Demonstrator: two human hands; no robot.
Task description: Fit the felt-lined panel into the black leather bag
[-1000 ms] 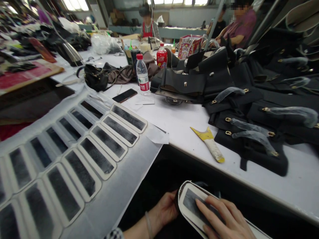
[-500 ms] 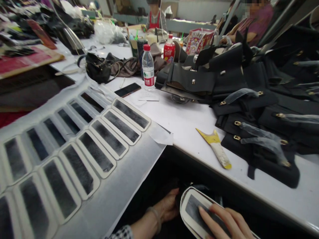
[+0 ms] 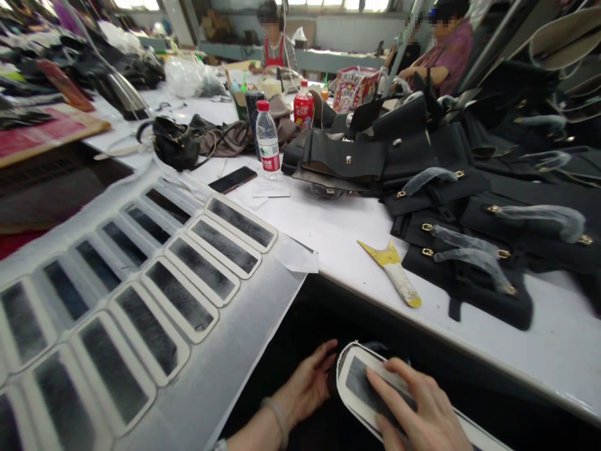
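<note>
A long white-rimmed piece with a dark centre (image 3: pixel 355 376) tops a dark item at the bottom, below the table edge. My right hand (image 3: pixel 417 407) lies on it, fingers spread over its dark centre. Just left of its rounded end is my left hand (image 3: pixel 312 382), fingers slightly curled and apart, with nothing visible in it. The underside of the item is lost in shadow. Similar white-rimmed dark panels (image 3: pixel 150 329) lie in rows on a pale sheet (image 3: pixel 225 351) at the left.
A yellow-and-white tool (image 3: pixel 397 275) lies on the white table (image 3: pixel 338 244). Black bag pieces (image 3: pixel 469 250) are piled at the right. Farther back stand a water bottle (image 3: pixel 268 141) and a red bottle (image 3: pixel 303 106), with a phone (image 3: pixel 233 180) nearby. Two people sit across the room.
My left hand has opened somewhat beside the item's end. My right hand's fingers have shifted slightly on the panel. The whole view has shifted, with the background now lower and farther left.
</note>
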